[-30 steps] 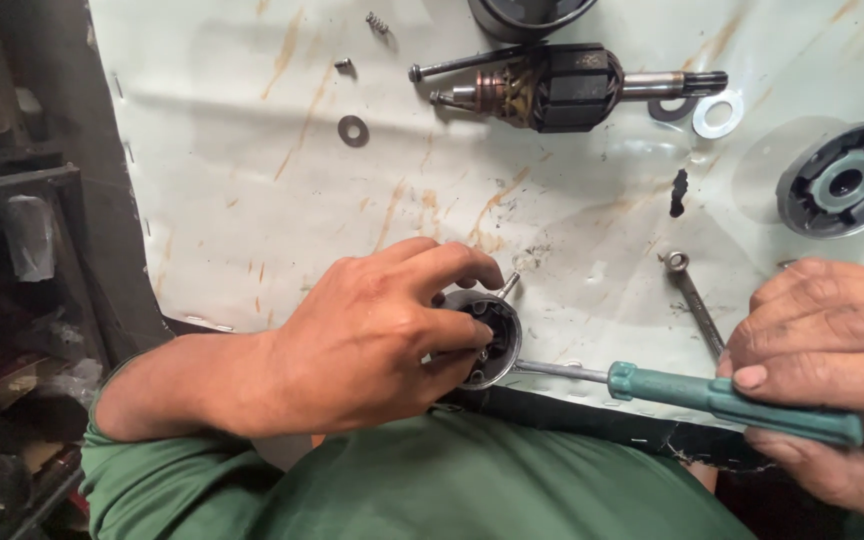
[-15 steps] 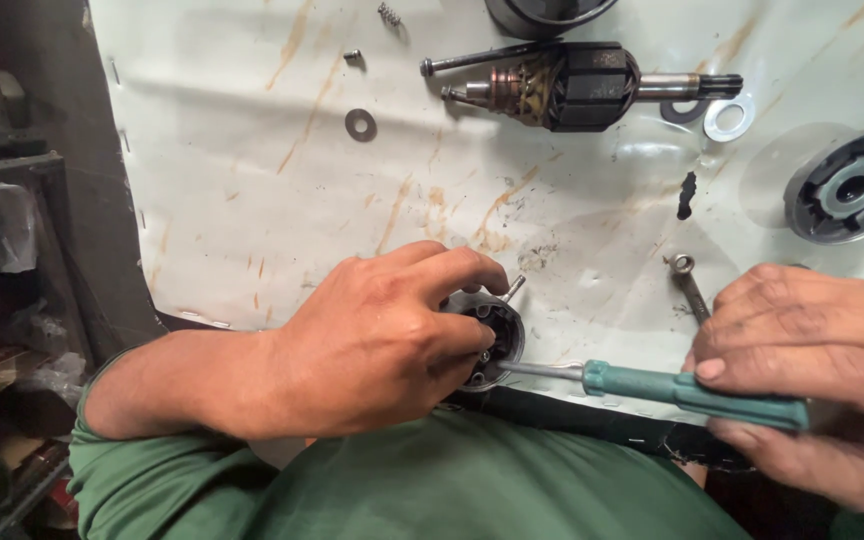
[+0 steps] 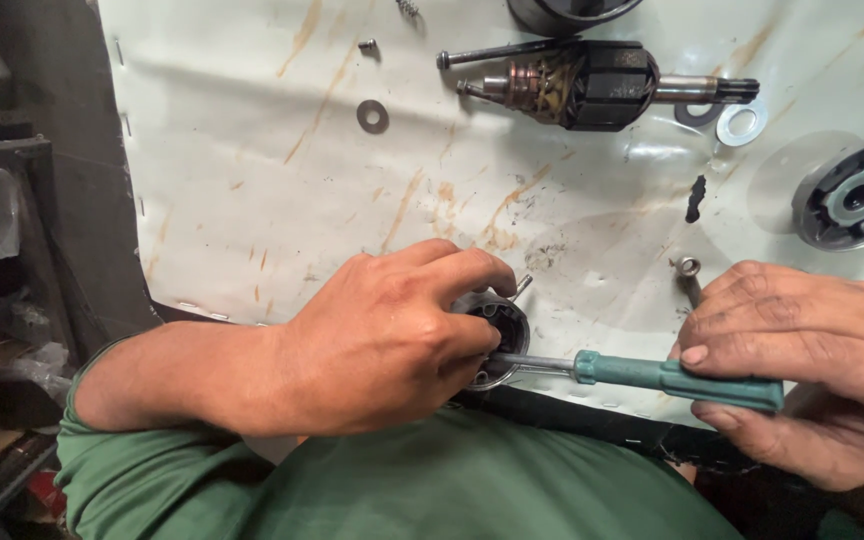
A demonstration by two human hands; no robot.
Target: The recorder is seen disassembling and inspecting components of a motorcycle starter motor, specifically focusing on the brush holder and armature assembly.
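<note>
Nearest the camera, the left hand point(image 3: 382, 345) wraps over a small round metal housing point(image 3: 497, 335) at the near edge of the counter point(image 3: 252, 200), fingers curled tight around it so only its right side shows. The right hand point(image 3: 802, 370) grips the green handle of a screwdriver point(image 3: 672, 377) — fingers closed along it, thumb on top — and the bare steel shaft runs level to the left, its tip inside the housing's open face. Just beyond the right hand's knuckles a long bolt point(image 3: 689, 272) lies on the pale, rust-streaked sheet. Farther off, a small black piece point(image 3: 696, 198) sits near a grey round end cap point(image 3: 857, 195) at the right edge. A flat washer point(image 3: 372, 116) lies alone to the left. Farthest back lies a motor armature point(image 3: 592, 85) on its side — dark core, copper windings, shaft pointing right — with a pale ring washer point(image 3: 742, 125) just beside the shaft end.
</note>
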